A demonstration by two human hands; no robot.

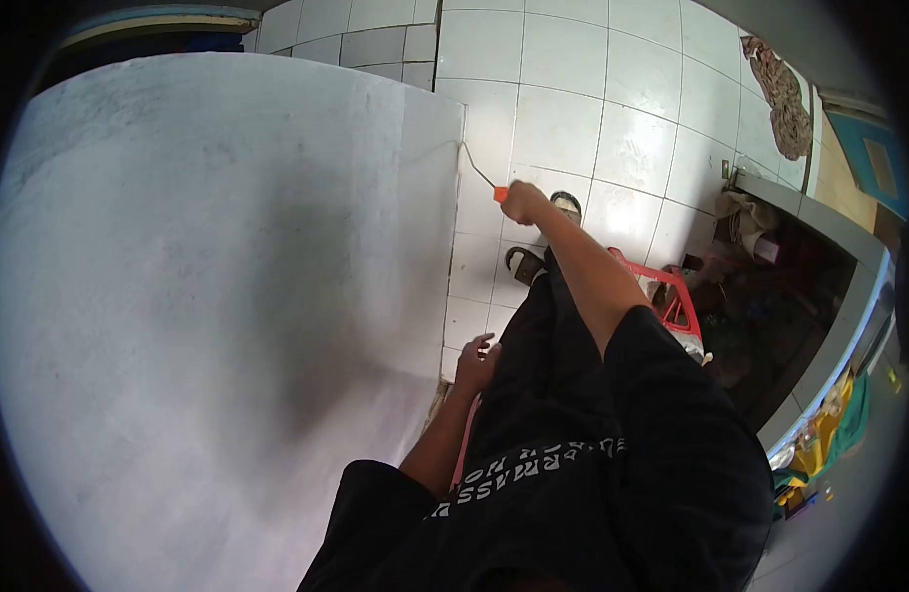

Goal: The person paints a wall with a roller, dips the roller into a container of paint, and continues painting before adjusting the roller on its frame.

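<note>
My right hand (523, 202) is closed round the orange handle of a paint roller (481, 170). Its thin bent metal rod reaches to the edge of the pale wall (277, 227) on the left. The roller head is hard to make out against the white surface. Lower down, my left hand (477, 366) hangs beside my leg near the wall, its fingers loosely apart and holding nothing.
White tiles cover the floor (558, 109), where my sandalled feet stand. A red plastic stool (676, 296) is by my right leg, in front of a tiled counter (819, 232) with things stored beneath. A crumpled cloth (780, 99) lies at the upper right.
</note>
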